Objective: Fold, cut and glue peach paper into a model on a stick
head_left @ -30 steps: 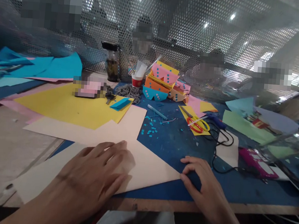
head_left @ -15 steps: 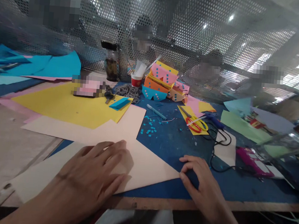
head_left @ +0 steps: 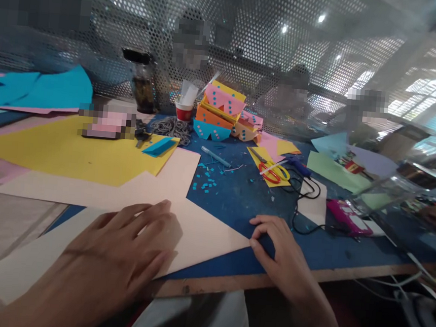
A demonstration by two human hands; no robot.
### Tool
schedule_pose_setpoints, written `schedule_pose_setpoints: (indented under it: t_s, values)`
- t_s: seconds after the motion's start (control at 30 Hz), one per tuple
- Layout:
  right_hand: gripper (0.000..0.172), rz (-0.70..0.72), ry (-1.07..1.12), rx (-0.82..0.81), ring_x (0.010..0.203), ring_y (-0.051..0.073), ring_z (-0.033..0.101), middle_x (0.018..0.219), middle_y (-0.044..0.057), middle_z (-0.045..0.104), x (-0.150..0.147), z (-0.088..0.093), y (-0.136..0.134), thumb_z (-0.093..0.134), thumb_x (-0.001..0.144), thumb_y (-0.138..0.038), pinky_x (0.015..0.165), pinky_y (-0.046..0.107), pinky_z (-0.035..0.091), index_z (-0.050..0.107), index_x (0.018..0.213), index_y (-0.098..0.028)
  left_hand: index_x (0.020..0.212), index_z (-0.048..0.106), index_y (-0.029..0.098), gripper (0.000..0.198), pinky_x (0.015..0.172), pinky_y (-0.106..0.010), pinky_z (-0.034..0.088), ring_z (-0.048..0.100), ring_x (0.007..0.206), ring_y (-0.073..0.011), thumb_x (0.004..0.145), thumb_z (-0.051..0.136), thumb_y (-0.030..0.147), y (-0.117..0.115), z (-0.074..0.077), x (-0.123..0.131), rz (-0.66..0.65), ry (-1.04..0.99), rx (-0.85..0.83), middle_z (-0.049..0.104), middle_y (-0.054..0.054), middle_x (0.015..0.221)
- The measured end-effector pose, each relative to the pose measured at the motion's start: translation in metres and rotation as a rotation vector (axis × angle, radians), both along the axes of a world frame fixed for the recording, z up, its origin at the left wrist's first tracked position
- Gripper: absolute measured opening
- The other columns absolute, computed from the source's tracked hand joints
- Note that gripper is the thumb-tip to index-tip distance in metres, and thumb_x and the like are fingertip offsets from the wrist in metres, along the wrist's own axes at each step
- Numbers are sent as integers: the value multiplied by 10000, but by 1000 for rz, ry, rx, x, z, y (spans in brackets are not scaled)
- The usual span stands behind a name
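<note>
Before a perforated screen, cream paper on blue tabletop.

And this was a craft workshop, by every sign! Across the blue worktable, coloured card spread out at nine o'clock, decorated paper pieces sat piled at twelve, scissors and a corded tool lay at three, snipped blue scraps littered the centre, and behind rose a perforated metal screen!
</note>
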State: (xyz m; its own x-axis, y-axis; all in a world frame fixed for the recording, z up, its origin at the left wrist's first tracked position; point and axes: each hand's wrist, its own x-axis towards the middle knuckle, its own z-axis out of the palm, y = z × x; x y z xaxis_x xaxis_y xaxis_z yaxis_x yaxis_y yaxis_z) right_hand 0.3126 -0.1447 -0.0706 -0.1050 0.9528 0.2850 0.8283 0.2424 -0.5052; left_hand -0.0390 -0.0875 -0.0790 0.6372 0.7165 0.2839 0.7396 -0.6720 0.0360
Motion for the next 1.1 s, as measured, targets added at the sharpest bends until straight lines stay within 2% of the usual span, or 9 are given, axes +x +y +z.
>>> schedule_pose_setpoints:
  t_s: [0.23, 0.4, 0.53, 0.83, 0.97, 1.1]
  values:
    - [135, 8, -7, 14, 1248, 277, 624, 1277, 81, 686, 1, -1, 2, 602, 980, -132, 1073, 490, 500, 601, 988, -266, 1534, 558, 337, 540, 1080, -683, 499, 566, 1420, -412, 1028, 546, 528, 3, -5, -9, -28, 33, 37, 514, -45, 1678]
    - [137, 6, -3, 10, 1246, 269, 629, 1279, 78, 684, 0, 0, 2, 599, 976, -128, 1070, 476, 503, 590, 983, -264, 1589, 486, 389, 592, 1086, -627, 494, 541, 1442, -390, 1024, 546, 555, 7, -10, -16, -38, 24, 62, 493, -9, 1694]
    - [137, 6, 4, 1, 1247, 261, 627, 1295, 66, 679, 0, 2, 1, 605, 976, -126, 1080, 470, 496, 591, 982, -262, 1607, 440, 411, 602, 1079, -631, 480, 538, 1436, -377, 1030, 525, 561, 10, -14, -18, -38, 28, 61, 483, 20, 1698]
    - [147, 27, 61, -15, 1278, 238, 610, 1308, 67, 689, 0, 9, -1, 508, 1084, -164, 1112, 455, 473, 609, 1034, -259, 1576, 471, 389, 553, 1083, -646, 462, 532, 1433, -392, 1039, 488, 519, 10, -14, -19, -51, 21, 68, 488, -13, 1692]
    - [218, 37, 104, -15, 1289, 226, 613, 1312, 70, 692, 2, 9, -1, 432, 1135, -238, 1120, 441, 478, 641, 1079, -265, 1571, 483, 369, 562, 1083, -659, 460, 537, 1422, -408, 1036, 489, 540, 10, -15, -18, -52, 18, 52, 499, -26, 1684]
    - [209, 44, 130, -3, 1287, 235, 626, 1303, 79, 706, 4, 8, 0, 476, 1133, -312, 1115, 436, 494, 660, 1046, -263, 1549, 522, 369, 540, 1070, -649, 472, 551, 1405, -407, 1036, 486, 535, 12, -18, -18, -50, 6, 65, 526, -25, 1662]
